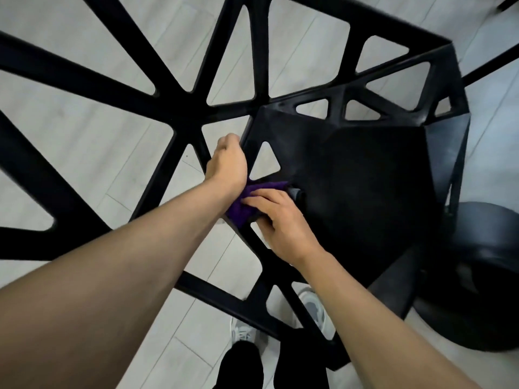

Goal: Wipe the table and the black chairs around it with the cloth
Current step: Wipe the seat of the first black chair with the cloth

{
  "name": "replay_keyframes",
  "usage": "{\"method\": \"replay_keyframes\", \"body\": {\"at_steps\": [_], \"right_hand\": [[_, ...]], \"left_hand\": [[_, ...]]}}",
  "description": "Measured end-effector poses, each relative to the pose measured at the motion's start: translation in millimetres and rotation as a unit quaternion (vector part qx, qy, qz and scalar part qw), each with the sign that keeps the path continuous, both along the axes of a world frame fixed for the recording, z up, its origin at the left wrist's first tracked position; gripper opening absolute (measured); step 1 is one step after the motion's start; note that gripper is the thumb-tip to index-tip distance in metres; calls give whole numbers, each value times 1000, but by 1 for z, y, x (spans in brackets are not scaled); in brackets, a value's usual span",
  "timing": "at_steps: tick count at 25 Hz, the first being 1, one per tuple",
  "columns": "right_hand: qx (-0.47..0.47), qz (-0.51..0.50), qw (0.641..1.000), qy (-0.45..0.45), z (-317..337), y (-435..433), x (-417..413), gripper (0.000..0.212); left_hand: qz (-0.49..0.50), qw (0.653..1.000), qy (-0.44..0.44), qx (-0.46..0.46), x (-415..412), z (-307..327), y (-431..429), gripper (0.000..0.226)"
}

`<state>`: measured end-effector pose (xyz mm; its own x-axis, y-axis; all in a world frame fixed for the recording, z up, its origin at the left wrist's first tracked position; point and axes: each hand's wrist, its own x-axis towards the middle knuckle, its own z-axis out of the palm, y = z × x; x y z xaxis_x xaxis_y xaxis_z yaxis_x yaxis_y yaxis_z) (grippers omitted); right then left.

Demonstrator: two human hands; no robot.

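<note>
The person stands over a black chair (351, 192), looking straight down on its seat. The left hand (229, 161) is clenched around the chair's frame at the near-left corner of the seat, steadying it. Just beside it, closer to the person, the right hand (276, 220) presses a purple cloth (247, 200) flat against the seat's left edge, fingers (261, 199) spread over the fabric and grasping it. A second black piece with open triangular struts (84, 88) fills the space to the left of the chair; whether it is the table's underframe or another chair I cannot tell.

The risk, as I judge it, lies in the cut-outs: the cloth sits right by a triangular opening in the seat, and a loose corner could snag on its rim. Pushing hard sideways could also slide the chair across the smooth floor (84, 141), toward the round black object (483, 276) on its right.
</note>
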<state>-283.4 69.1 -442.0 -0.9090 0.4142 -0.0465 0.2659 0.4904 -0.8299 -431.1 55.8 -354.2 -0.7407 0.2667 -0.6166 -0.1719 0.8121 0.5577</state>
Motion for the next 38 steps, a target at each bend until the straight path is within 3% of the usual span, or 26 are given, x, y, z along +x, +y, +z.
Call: {"method": "replay_keyframes", "body": {"at_steps": [3,6,11,15,18,21,25,27,29,32,34,38], "right_hand": [[-42,37,998,-38,12,-9,37,44],[-73,47,993,-79,28,-8,92,46],[-62,26,989,-130,57,-10,156,47],[-131,-110,977,-129,53,-20,133,50],[-151,-104,978,-103,50,-39,88,47],[-125,-65,985,-104,50,-48,81,43],[5,-52,991,-121,52,-33,146,42],[67,-118,980,-149,49,-23,195,45],[97,-185,962,-174,50,-21,233,51],[117,-225,953,-163,44,-14,245,56],[124,-277,943,-138,34,17,220,56],[124,-385,910,-95,18,120,153,50]], "left_hand": [[-58,996,28,-56,8,3,-2,45],[-71,996,25,-57,15,1,-4,46],[-133,988,-1,-79,27,1,-10,55],[-166,982,-1,-91,28,5,-10,52],[-196,976,13,-93,26,2,-13,54],[-228,968,28,-97,28,-5,-14,55],[-261,957,46,-119,26,-12,-12,57],[-317,929,85,-170,27,-18,-14,58],[-413,876,156,-195,41,-23,-19,58],[-549,814,180,-66,83,-36,-20,62],[-576,798,171,-38,106,-46,-11,66],[-590,780,188,-88,127,-57,-2,73]]}}
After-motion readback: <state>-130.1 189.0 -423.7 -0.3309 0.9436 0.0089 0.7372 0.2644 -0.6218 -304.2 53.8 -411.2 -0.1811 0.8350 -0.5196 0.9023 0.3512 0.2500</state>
